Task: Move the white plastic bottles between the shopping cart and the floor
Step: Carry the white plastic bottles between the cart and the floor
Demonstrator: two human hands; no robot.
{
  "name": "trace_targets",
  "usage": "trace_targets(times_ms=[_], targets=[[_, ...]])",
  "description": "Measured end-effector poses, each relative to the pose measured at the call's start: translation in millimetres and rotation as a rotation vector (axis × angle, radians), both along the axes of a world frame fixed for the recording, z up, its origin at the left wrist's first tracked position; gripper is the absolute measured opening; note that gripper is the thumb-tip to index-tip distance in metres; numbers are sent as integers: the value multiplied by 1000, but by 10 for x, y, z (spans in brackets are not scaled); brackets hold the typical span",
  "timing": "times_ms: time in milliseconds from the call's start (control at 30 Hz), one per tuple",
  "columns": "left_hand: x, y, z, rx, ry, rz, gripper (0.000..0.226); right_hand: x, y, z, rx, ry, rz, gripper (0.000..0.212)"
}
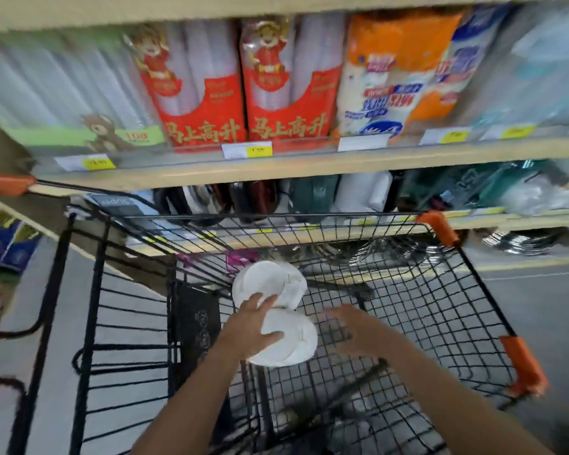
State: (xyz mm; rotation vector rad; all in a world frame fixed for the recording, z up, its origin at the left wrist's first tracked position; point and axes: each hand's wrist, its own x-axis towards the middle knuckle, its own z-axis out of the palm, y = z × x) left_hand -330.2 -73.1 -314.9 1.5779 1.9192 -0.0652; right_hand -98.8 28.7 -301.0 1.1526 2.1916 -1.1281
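Head view, looking down into the black wire shopping cart (473,310), and I'm seeing two white plastic bottles inside the basket, both showing me round, flat, pale ends with faint moulded rings. The nearer bottle (293,339) is lying right under my left hand (252,326), and I'm gripping it with fingers spread over its top edge and thumb wrapping its near side. The farther bottle (266,284) is sitting just behind it, touching or all but touching it, with some crinkled white wrap or label on its right side; motion blur is keeping the detail soft. My right hand (349,326) is hovering open over the mesh floor of the basket, just beside the nearer bottle, fingers loosely extended and holding nothing.

Now the edges. The bottles are sitting toward the left part of the basket, close to a dark panel (197,326) standing against the cart's left wall. Orange corner guards (439,228) are marking the far rim and the right rim. To the right of the bottles the mesh is lying open and bare, so there's free room on that side. Beyond the far rim, store shelves (243,172) stacked with red and orange packages are rising close behind the cart. Grey floor (539,290) is showing on the right past the cart wall, and more on the left.
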Motion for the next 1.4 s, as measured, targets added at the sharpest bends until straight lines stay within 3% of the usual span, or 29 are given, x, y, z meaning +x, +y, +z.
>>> trace_targets(times_ms=[267,500,867,1200,1400], targets=[[904,749,968,46,27,-220,76,1110,285,1009,159,15,-143,66],[2385,1432,1327,162,5,-411,65,2611,537,1202,225,75,-315,63],[5073,2446,1238,239,-44,-539,61,5206,1210,1210,257,0,-395,57],[6633,3734,905,157,-103,-694,61,6836,1915,874,202,-74,-581,57],[7645,4915,732,104,-168,-792,60,7731,2603,673,159,-89,-828,54]])
